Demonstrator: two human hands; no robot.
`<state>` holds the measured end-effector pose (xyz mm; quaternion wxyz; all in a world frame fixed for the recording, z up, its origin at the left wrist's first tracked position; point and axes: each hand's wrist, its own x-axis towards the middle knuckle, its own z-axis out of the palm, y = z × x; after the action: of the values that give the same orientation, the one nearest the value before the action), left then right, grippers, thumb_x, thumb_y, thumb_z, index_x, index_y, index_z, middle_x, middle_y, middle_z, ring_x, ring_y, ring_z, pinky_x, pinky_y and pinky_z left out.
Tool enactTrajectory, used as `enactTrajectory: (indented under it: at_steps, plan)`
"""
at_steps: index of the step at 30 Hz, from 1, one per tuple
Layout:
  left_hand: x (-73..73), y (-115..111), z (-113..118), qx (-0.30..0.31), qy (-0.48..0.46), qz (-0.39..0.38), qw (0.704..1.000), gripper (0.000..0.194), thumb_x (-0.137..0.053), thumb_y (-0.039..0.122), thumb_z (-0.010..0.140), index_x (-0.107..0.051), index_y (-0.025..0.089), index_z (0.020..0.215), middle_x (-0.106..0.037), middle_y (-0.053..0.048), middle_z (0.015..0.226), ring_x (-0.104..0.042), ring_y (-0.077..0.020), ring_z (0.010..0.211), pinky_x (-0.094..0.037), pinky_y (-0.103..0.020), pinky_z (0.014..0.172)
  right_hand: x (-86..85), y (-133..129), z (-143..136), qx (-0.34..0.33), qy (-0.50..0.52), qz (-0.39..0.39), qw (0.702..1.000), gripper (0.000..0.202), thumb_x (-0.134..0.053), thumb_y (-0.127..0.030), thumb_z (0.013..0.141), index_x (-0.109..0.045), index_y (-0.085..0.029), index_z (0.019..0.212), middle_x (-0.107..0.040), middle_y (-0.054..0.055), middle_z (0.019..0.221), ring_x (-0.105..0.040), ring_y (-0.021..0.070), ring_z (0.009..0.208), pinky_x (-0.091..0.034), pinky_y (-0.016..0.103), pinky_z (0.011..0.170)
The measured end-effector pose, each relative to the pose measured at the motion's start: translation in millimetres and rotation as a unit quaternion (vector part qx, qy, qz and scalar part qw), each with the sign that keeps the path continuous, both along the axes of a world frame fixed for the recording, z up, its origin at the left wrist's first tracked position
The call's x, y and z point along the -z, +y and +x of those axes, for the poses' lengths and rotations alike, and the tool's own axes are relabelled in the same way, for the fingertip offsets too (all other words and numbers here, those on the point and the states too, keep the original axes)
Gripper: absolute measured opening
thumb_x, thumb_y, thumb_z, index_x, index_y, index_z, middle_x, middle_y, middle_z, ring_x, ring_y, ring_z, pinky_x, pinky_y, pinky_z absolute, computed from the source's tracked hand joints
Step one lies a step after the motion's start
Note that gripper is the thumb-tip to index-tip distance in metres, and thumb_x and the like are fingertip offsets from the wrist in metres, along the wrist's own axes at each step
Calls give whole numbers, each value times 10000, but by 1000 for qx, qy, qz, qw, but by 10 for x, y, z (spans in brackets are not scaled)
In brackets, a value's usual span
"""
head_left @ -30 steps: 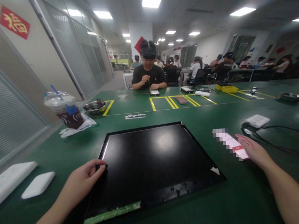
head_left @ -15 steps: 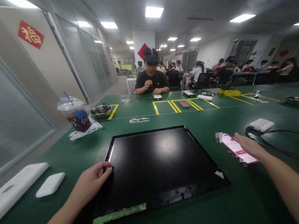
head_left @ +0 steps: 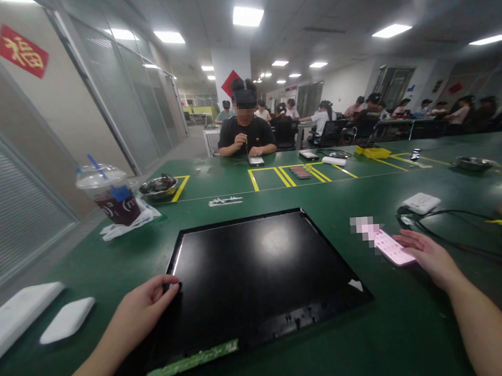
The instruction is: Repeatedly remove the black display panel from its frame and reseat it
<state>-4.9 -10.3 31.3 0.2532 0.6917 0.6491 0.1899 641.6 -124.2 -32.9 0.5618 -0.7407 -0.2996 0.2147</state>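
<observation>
A large black display panel (head_left: 256, 267) in a dark frame lies flat on the green table. At its bottom left runs a green circuit strip (head_left: 193, 361), and a torn white scrap sticks to its right corner. My left hand (head_left: 149, 302) is closed at the panel's left edge, thumb and fingers pinched over the rim. To the right lies a pink smartphone (head_left: 393, 248) with its screen lit and partly pixelated. Over its right end rests my right hand (head_left: 429, 256), fingers stretched and apart, with part of the phone hidden beneath.
Two white slabs, a long one (head_left: 23, 315) and a rounded one (head_left: 67, 320), lie at left. Behind stand a drink cup (head_left: 115, 196) and a metal bowl (head_left: 160, 188). A white box (head_left: 422, 202) and black cables (head_left: 458, 237) sit at right. A person (head_left: 247, 128) works opposite.
The view has turned slightly right. My right hand has drawn back from over the phone's screen to its right end, and the screen picture differs. My left hand stays on the panel edge.
</observation>
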Motion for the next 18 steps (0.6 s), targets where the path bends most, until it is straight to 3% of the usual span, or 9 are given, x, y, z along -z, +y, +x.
enactTrajectory:
  at_steps: [9,12,15,18]
  plan:
    - [3,-3,-12,4,-8,12,1000,588,-494,693,697,-723,199,920,-447,44,512,-523,-224,519,-355,-322,567,57,-16,54,-11,-51,-26,998,440,-712,-368,638,-642,-239,1053,-747,135,1164,-665,346,1208,-506,485,1066]
    - [-29,-17,5,3,-6,14,1000,587,-491,693,692,-727,201,909,-448,41,512,-529,-227,525,-360,-326,574,71,6,45,-10,-73,-29,997,593,-776,-441,604,-617,-235,1137,-742,133,1152,-676,356,1178,-502,500,1065]
    - [-34,-21,5,4,-3,11,1000,578,-489,688,690,-726,207,905,-456,38,511,-535,-228,530,-360,-326,577,56,24,18,-14,-80,-34,996,750,-807,-412,551,-565,-231,1238,-735,140,1165,-676,368,1170,-509,509,1049]
    - [-7,-13,-16,4,3,6,1000,598,-484,688,696,-727,196,934,-469,35,521,-549,-237,545,-362,-330,586,13,15,-21,0,-49,-36,998,629,-675,-341,647,-557,-235,1256,-725,157,1224,-647,359,1232,-493,473,1064]
